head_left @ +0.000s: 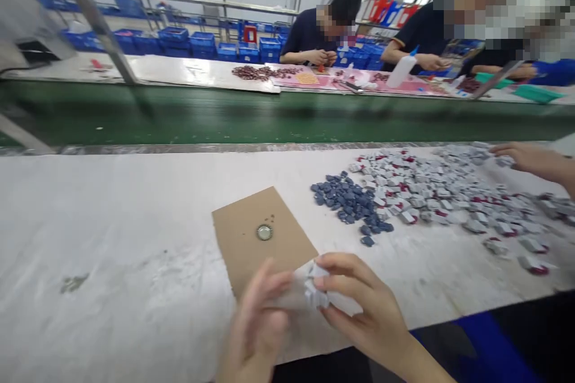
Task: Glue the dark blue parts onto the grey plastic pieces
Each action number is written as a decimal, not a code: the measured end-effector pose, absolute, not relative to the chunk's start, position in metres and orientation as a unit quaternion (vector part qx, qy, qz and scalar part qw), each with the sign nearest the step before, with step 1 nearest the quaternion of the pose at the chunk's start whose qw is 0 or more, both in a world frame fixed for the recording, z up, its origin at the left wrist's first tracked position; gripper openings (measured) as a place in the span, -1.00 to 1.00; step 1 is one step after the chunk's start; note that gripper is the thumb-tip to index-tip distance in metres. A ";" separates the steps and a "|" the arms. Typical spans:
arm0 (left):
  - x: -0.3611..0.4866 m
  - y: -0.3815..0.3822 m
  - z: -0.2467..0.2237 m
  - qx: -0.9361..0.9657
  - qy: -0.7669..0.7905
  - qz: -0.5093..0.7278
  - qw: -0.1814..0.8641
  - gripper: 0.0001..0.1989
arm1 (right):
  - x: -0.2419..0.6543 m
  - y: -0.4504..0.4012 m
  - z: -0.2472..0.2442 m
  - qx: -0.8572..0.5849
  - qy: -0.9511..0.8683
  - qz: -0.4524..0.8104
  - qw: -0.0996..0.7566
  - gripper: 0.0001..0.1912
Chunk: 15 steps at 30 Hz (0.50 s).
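Note:
My right hand (368, 305) pinches a small pale grey plastic part (317, 290) between thumb and fingers, above the table near its front edge. To the left of that part is my left hand (258, 323), blurred by motion, its thumb and fingers apart with nothing plainly between them. Just beyond both hands lies a brown cardboard sheet (242, 221), partly covered by them. A small round metal cap (264, 231) rests on the cardboard, with a few dark crumbs near it.
Right of the cardboard are a pile of dark blue pieces (348, 197) and a wide heap of grey-white parts with magenta bits (431, 191). Another person's hand (534, 161) touches that heap. Across the green conveyor belt (224, 119), people work beside a white bottle (401, 70).

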<state>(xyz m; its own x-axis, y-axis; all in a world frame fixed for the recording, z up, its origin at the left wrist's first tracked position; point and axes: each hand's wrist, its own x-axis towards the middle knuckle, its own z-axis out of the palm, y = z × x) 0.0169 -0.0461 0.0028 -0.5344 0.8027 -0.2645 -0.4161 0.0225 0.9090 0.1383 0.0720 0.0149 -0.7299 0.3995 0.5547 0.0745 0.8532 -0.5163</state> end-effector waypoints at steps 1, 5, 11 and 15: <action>0.019 -0.046 0.007 0.165 0.534 0.674 0.484 -0.56 | 0.133 0.067 0.016 -0.095 -0.911 0.227 0.330 -0.73; 0.026 -0.035 0.013 0.071 0.419 0.668 0.611 -0.66 | 0.145 0.083 0.006 -0.070 -0.950 0.104 0.286 -0.67; 0.019 -0.044 0.009 0.006 0.442 0.672 0.594 -0.71 | 0.205 0.155 -0.031 -0.459 -0.859 -0.047 0.222 -0.52; 0.015 -0.046 0.010 0.020 0.506 0.671 0.541 -0.58 | 0.219 0.172 -0.044 -0.483 -0.860 0.001 0.165 -0.47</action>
